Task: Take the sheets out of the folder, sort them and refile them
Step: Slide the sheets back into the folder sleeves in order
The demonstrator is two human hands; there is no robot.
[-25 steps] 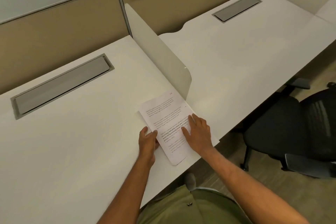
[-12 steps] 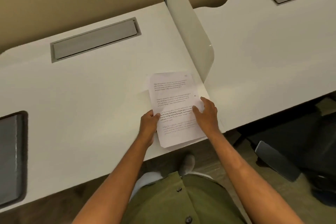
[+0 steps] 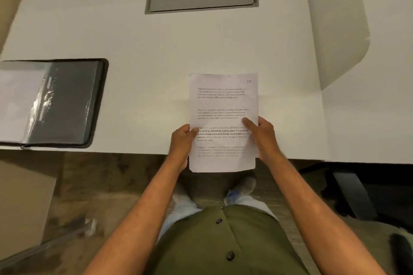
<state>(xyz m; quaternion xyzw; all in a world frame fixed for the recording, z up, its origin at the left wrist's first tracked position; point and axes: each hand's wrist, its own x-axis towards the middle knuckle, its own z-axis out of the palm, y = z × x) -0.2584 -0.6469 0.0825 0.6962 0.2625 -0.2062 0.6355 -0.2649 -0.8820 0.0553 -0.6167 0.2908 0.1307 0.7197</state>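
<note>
Both my forearms reach forward from my body, bare, angling in toward each other. My left hand (image 3: 182, 140) has its back turned up, fingers curled under and thumb laid on top, a pinching grip on the left edge of the sheets (image 3: 223, 105). My right hand (image 3: 262, 136) mirrors it on the right edge, thumb stretched inward across the top sheet, the other fingers tucked beneath out of sight. Both wrists are nearly straight, level with each other, and apart.
</note>
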